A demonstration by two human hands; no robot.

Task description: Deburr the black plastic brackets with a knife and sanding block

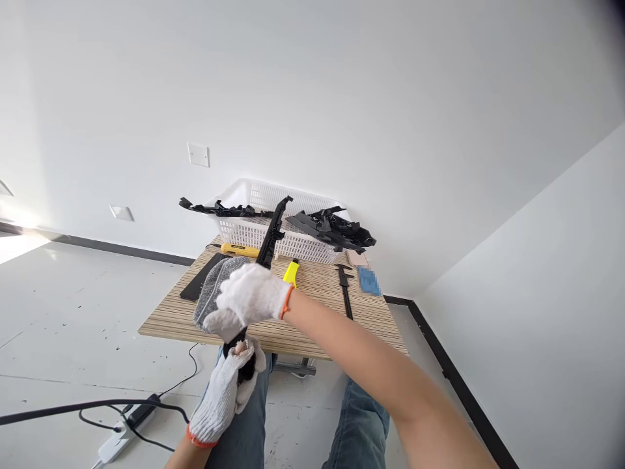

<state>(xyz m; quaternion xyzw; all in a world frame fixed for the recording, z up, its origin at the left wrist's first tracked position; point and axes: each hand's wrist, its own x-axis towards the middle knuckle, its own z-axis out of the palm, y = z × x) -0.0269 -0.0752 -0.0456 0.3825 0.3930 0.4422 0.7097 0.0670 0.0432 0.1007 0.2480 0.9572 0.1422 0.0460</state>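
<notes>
Both my hands wear white knit gloves with orange cuffs. My left hand (227,387) is closed round the near end of a long black plastic part (271,238), which slants up and away over the table. My right hand (249,298) is closed on the same part, higher up along its length, just above the left hand. The part's far end reaches the front of a white basket (273,195). A grey glove or cloth (209,293) lies on the table right behind my right hand.
The small striped wooden table (312,286) carries the basket with black plastic pieces (336,228), a yellow tool (240,250), a yellow-handled tool (291,272), a black flat pad (198,280), a black strip (346,290). A power strip with cables (120,436) lies on the floor left.
</notes>
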